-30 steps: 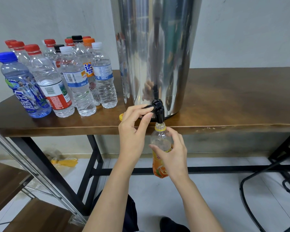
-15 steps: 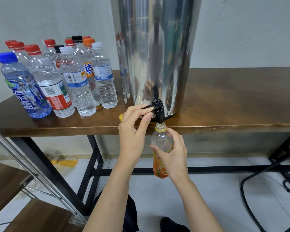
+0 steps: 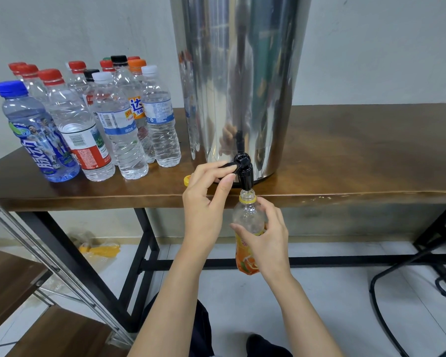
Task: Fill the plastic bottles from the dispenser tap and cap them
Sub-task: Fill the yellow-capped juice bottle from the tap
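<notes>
Gripped upright in right hand (image 3: 268,243), thumb and fingers curled round its clear shoulder: 1 uncapped orange-label bottle (image 3: 247,220), hanging below the table (image 3: 345,155) edge, mouth just under the spout of 1 black tap (image 3: 243,171). Left of the bottle and a little higher, left hand (image 3: 204,202), fingers closed on the tap lever (image 3: 225,164), pinching it. Behind the tap, 1 steel dispenser (image 3: 242,86) standing on the table. Just beside the left hand, near the table edge, 1 loose yellow cap (image 3: 187,179). Well apart to the left, a cluster of capped bottles (image 3: 119,124): 13 caps showing, 6 red, 2 black, 2 white, 1 blue, 1 orange, 1 green, rear ones partly hidden.
</notes>
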`<state>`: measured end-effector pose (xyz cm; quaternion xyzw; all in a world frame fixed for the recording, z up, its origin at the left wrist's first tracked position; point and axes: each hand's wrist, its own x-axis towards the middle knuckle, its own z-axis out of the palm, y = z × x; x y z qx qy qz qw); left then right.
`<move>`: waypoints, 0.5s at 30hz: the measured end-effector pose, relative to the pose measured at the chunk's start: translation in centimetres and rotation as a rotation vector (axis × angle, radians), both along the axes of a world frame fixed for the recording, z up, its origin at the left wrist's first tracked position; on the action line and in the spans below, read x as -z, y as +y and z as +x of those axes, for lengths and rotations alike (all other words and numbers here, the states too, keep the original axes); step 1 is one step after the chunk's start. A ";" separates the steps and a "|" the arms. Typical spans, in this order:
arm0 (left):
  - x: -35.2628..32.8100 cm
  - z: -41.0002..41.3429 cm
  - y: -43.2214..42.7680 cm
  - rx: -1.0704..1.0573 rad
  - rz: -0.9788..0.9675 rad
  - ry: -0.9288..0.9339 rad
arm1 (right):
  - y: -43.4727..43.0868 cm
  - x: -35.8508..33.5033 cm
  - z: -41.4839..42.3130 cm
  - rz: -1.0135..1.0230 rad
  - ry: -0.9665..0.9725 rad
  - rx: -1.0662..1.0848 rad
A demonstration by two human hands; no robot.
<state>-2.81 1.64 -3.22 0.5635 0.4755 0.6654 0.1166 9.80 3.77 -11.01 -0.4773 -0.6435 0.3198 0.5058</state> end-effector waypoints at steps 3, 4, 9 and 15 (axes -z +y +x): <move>-0.1 0.1 -0.1 -0.002 -0.011 -0.004 | 0.0 -0.2 0.0 0.000 -0.005 0.004; -0.1 0.1 -0.1 -0.004 -0.011 -0.002 | 0.0 -0.2 0.0 0.000 -0.008 0.005; -0.1 0.1 -0.1 0.000 -0.003 -0.003 | 0.0 -0.2 0.1 -0.007 -0.004 0.001; -0.3 0.1 0.0 0.003 0.001 -0.008 | 0.1 -0.4 0.1 0.004 -0.001 0.002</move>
